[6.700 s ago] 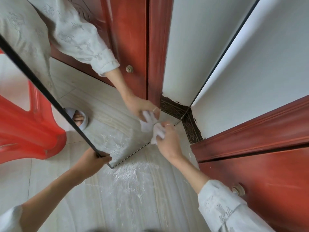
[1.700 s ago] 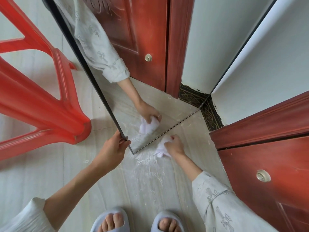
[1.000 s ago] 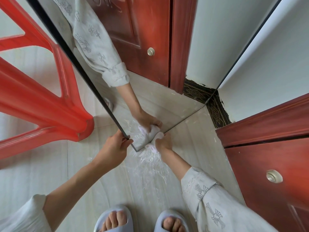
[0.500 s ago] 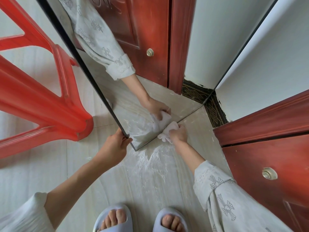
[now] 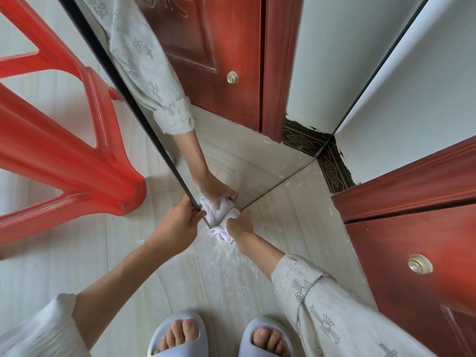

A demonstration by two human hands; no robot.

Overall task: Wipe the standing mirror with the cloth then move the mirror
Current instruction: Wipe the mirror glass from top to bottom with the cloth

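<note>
1. Nearest the camera, two feet in pale slippers (image 5: 177, 333) are planted on the floor (image 5: 128, 253), where white dust (image 5: 221, 256) is scattered just in front of the mirror.
2. The cloth (image 5: 221, 217) is held bunched in the curled fingers of the right hand (image 5: 240, 224) and pressed against the lower left corner of the mirror (image 5: 257, 161), right at the floor line.
3. The mirror's dark left edge is clasped by the left hand (image 5: 180, 222), fingers wrapped round the frame just above the corner, so the glass is steadied.
4. For this step, steady pressure should be kept on the cloth and the corner worked along the bottom edge, since residue seems likeliest to gather there; the left-hand grip should not be loosened while the glass is being pushed on.
5. Just beside the mirror's left edge a red plastic chair (image 5: 64, 150) stands; beyond, a red door (image 5: 425, 253) and white wall are seen. The chair may need clearing before the mirror is moved.
</note>
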